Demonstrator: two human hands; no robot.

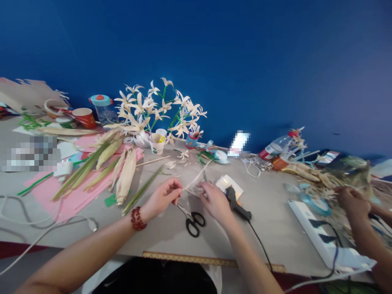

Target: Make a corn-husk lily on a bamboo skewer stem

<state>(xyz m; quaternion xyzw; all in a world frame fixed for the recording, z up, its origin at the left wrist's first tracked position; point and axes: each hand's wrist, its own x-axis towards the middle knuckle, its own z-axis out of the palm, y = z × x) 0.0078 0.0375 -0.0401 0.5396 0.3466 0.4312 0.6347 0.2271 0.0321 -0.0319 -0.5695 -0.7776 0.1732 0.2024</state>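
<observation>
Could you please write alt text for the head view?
A person's left hand pinches a thin whitish strip, the right hand beside it, near black-handled metal scissors on a grey table; cream star-shaped flowers stand behind.

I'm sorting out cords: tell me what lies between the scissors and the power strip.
In the head view, the right forearm and the black cord of the glue gun lie between the scissors and power strip.

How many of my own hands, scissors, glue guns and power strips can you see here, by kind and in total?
Your own hands: 2, left hand and right hand
Scissors: 1 pair
Glue gun: 1
Power strip: 1
Total: 5
</observation>
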